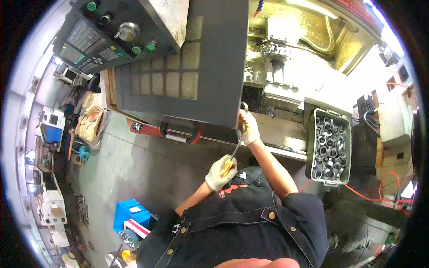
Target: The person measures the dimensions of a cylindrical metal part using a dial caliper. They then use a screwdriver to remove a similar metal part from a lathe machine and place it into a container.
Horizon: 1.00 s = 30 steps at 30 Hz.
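Note:
My left hand (220,173), in a whitish glove, is closed around the yellow handle of a long grey tool that looks like a file (237,148). Its shaft slants up and right towards my right hand (249,126), also gloved. Those fingers are closed on a small ring-shaped metal part (244,106), close to the edge of the dark machine door (219,67). The far end of the file reaches that part; their exact contact is hidden by my fingers.
A green-grey bin (310,147) of metal rings stands right of the machine opening (286,96). The control panel (91,44) juts out at upper left. A blue crate (123,214) sits on the floor at lower left. An orange hose (362,195) runs at right.

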### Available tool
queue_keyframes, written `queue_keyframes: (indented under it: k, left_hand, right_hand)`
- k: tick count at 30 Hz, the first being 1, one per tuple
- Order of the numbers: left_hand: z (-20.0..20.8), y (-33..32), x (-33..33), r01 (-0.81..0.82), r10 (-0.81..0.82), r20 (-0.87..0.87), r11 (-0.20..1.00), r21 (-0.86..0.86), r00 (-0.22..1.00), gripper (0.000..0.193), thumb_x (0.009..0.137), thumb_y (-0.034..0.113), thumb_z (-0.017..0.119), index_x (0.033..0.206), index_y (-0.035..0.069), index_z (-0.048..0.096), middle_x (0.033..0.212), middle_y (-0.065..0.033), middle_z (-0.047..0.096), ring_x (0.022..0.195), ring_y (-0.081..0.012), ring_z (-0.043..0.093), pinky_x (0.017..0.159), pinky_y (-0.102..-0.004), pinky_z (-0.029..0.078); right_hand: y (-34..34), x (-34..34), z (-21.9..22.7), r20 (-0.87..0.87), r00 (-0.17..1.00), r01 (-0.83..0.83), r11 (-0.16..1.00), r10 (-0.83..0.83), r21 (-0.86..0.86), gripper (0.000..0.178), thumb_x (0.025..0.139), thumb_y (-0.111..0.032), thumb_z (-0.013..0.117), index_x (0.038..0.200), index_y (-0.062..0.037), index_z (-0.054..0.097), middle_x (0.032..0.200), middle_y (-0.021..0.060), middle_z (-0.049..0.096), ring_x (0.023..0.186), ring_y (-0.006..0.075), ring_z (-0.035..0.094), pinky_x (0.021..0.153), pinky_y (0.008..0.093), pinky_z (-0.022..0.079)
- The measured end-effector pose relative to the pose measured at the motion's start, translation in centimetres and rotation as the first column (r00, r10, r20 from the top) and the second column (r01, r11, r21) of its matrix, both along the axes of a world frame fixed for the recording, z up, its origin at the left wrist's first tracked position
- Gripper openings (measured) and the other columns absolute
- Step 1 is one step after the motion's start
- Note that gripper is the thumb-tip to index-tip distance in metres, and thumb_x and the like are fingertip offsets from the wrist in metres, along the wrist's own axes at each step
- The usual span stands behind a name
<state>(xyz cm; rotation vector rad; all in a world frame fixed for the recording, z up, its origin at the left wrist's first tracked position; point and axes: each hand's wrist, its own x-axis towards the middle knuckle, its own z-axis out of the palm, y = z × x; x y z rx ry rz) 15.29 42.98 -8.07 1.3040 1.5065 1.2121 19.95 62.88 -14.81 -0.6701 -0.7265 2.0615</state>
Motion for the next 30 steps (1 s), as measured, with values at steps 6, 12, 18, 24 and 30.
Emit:
queue_keyframes:
  k: [6, 12, 18, 24, 30]
  left_hand:
    - [-0.9, 14.2, 0.0, -0.259, 0.177, -0.324, 0.938, -0.231, 0.929, 0.025, 0.076, 0.025, 0.059, 0.088, 0.003, 0.056, 0.074, -0.0135, 0.060, 0.066, -0.0240, 0.057, 0.064, -0.0320, 0.046]
    - [-1.8, 27.0, -3.9, -0.330, 0.090, -0.502, 0.850, -0.411, 0.860, 0.029, 0.071, 0.030, 0.059, 0.080, 0.002, 0.061, 0.074, -0.0189, 0.062, 0.073, -0.0312, 0.061, 0.065, -0.0390, 0.047]
    - [-1.6, 32.2, -5.6, -0.486, 0.135, -0.561, 0.684, -0.543, 0.817, 0.036, 0.070, 0.031, 0.055, 0.090, 0.003, 0.066, 0.092, -0.0220, 0.063, 0.090, -0.0337, 0.061, 0.075, -0.0404, 0.048]
    - [-1.7, 33.3, -3.8, -0.412, 0.034, -0.593, 0.751, -0.516, 0.804, 0.036, 0.070, 0.031, 0.054, 0.091, 0.003, 0.065, 0.096, -0.0223, 0.061, 0.093, -0.0362, 0.059, 0.080, -0.0419, 0.047]
    - [-2.5, 33.1, -4.1, -0.461, 0.122, -0.594, 0.758, -0.461, 0.795, 0.037, 0.071, 0.032, 0.055, 0.095, 0.005, 0.063, 0.096, -0.0212, 0.062, 0.093, -0.0365, 0.059, 0.080, -0.0420, 0.047]
  right_hand:
    - [4.5, 4.8, -4.7, 0.029, 0.997, -0.070, 0.981, 0.077, -0.183, 0.027, 0.085, -0.035, 0.056, 0.099, -0.0124, 0.052, 0.099, 0.0061, 0.060, 0.082, 0.0176, 0.058, 0.074, 0.0317, 0.045]
    - [5.7, 11.7, -8.4, 0.173, 0.966, -0.144, 0.955, 0.192, -0.258, 0.031, 0.083, -0.038, 0.057, 0.103, -0.0146, 0.054, 0.101, 0.0075, 0.061, 0.085, 0.0185, 0.057, 0.074, 0.0329, 0.044]
    - [8.9, 12.2, -5.8, 0.075, 0.953, -0.263, 0.927, 0.292, -0.269, 0.033, 0.084, -0.037, 0.059, 0.106, -0.0135, 0.052, 0.098, 0.0096, 0.061, 0.075, 0.0169, 0.059, 0.066, 0.0323, 0.047]
    - [12.4, 11.0, -4.5, 0.070, 0.872, -0.465, 0.864, 0.485, -0.195, 0.036, 0.085, -0.036, 0.058, 0.112, -0.0130, 0.048, 0.082, 0.0050, 0.062, 0.060, 0.0131, 0.057, 0.056, 0.0287, 0.046]
    - [18.7, 11.0, -0.9, -0.007, 0.969, -0.246, 0.966, 0.246, -0.082, 0.028, 0.082, -0.019, 0.060, 0.106, -0.0096, 0.048, 0.087, 0.0067, 0.061, 0.067, 0.0147, 0.058, 0.060, 0.0302, 0.047]
